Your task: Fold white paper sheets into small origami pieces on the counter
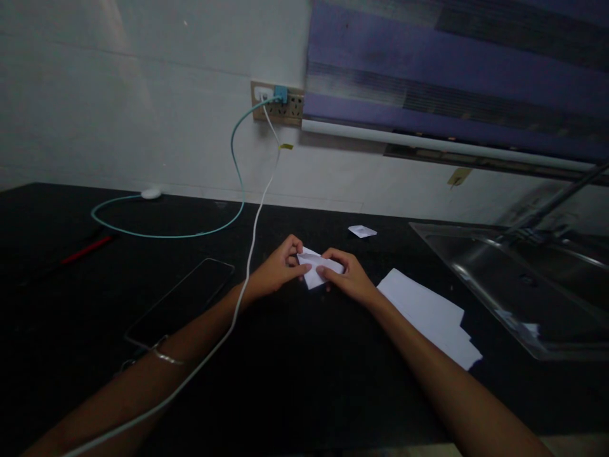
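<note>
I see the left hand (283, 268) and the right hand (346, 273) near each other, both pinching one folded paper (313, 280) just above the dark counter (304, 393), thumbs on the face toward me and nearly meeting. To work this piece well, I would keep the thumbs light, line the edges up before pressing, and run each crease outward from the middle; too hard a squeeze could buckle it. I can't make out every layer.

From the paper, a smaller folded piece (362, 231) lies at two o'clock. Loose sheets (421, 311) sit at four o'clock, beside the right forearm. The sink (469, 287) is at three, well apart.

The white cable (253, 244) is my main worry: it drops from eleven and crosses the left forearm in view; whether it touches, I can't tell. A phone (190, 295) lies between eight and nine, and the teal cable (190, 237) loops near ten.
</note>
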Demonstrator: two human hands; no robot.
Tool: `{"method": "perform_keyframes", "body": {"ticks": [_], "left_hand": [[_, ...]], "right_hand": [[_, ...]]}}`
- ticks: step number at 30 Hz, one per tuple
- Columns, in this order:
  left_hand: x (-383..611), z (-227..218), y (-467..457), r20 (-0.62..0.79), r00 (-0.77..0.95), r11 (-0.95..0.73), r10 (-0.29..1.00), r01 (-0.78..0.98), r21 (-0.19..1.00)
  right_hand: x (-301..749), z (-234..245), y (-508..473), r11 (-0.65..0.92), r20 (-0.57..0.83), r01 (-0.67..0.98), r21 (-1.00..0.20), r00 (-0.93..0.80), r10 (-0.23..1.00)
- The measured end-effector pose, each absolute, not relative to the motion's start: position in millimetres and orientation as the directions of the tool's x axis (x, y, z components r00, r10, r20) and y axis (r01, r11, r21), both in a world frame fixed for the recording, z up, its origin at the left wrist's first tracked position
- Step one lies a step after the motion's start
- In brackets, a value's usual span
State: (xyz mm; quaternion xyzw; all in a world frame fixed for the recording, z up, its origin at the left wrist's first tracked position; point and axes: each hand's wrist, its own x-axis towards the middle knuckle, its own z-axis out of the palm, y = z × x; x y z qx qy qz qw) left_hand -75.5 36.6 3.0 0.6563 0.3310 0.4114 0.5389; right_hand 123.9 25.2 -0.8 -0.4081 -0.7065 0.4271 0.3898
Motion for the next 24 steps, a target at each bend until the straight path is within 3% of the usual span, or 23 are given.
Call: {"method": "perform_keyframes", "body": {"ticks": [5, 11, 16, 24], "left_hand": [[-75.2, 5.5, 35.8, 0.163, 0.462, -0.187, 0.872, 0.005, 0.982], [-83.8, 6.5, 41.1, 0.145, 0.535, -0.267, 0.832, 0.156, 0.951], [-87.7, 9.4, 44.1, 0.147, 0.483, -0.285, 0.863, 0.226, 0.931], [-87.6, 5.8, 48.2, 0.381, 0.503, -0.534, 0.776, 0.199, 0.822]], "right_hand": [[122.5, -1.7, 24.5, 0.267, 0.178, 0.219, -0.939, -0.358, 0.917], [125.0, -2.8, 26.8, 0.261, 0.171, 0.248, -0.933, -0.333, 0.927], [127.2, -3.1, 31.3, 0.234, 0.177, 0.211, -0.949, -0.257, 0.95], [132.5, -6.2, 36.4, 0.372, 0.314, 0.266, -0.889, -0.236, 0.92]]}}
